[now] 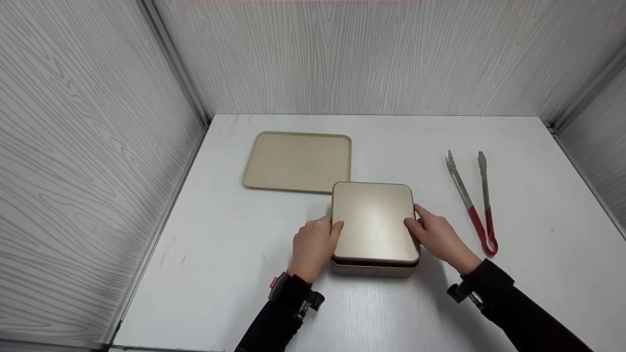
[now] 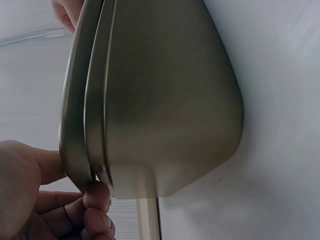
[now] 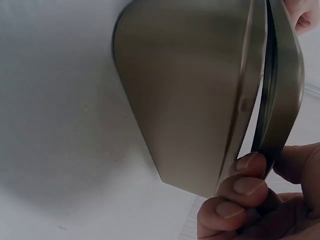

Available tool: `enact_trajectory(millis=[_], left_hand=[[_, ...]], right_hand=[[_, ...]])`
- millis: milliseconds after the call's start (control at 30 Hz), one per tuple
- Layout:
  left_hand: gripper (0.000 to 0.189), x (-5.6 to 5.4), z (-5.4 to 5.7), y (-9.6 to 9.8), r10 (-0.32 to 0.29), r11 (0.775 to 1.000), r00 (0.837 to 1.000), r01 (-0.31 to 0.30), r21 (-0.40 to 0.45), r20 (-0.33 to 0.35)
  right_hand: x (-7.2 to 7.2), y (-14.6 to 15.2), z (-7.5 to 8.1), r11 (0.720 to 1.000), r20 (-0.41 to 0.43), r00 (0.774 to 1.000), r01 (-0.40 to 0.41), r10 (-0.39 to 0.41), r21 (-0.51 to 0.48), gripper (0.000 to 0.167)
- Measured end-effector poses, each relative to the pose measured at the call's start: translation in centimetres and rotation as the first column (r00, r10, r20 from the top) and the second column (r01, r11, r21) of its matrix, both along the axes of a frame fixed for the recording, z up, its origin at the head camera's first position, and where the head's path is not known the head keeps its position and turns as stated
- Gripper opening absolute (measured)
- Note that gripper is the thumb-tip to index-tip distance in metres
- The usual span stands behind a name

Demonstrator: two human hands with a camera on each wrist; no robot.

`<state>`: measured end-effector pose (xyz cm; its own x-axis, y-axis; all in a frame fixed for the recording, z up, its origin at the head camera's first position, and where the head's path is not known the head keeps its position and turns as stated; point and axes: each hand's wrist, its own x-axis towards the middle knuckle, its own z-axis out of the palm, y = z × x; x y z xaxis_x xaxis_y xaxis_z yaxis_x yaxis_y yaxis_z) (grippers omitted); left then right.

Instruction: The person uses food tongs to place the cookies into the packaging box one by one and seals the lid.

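Observation:
A gold metal tin box [image 1: 374,271] stands on the white table, and its lid [image 1: 374,220] sits just above it with a dark gap along the near edge. My left hand [image 1: 313,247] pinches the lid's left edge, thumb on top. On the opposite edge, my right hand [image 1: 440,239] grips the lid between thumb and fingers. The left wrist view shows the box wall [image 2: 165,100] with the lid's rim [image 2: 72,135] tilted away from it. A narrow slit of light separates rim and box in the right wrist view. The lid covers the box's inside.
Behind the box to the left lies a flat beige tray [image 1: 298,161], its near right corner close to the lid. Tongs with red handles [image 1: 479,227] lie spread to the right. Pale wood-grain panels [image 1: 362,58] wall the table's back and sides.

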<state>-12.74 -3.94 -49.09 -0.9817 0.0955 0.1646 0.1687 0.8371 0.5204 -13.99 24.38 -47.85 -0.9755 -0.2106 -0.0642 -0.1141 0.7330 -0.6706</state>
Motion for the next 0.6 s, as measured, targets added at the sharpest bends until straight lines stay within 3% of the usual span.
enact_trajectory(millis=[367, 600], left_hand=[[0.041, 0.1, -0.3, 0.1, 0.002, 1.000, 0.999, -0.002, 0.007, 0.037], [0.036, 0.4, -0.6, 0.1, 0.027, 0.997, 0.997, -0.032, 0.068, 0.071]], right_hand=[[-0.1, -0.1, -0.9, 0.999, 0.000, 1.000, 0.016, -0.017, 0.047, 0.059], [0.1, -0.1, -1.1, 0.999, 0.011, 1.000, 0.020, -0.020, 0.045, 0.061]])
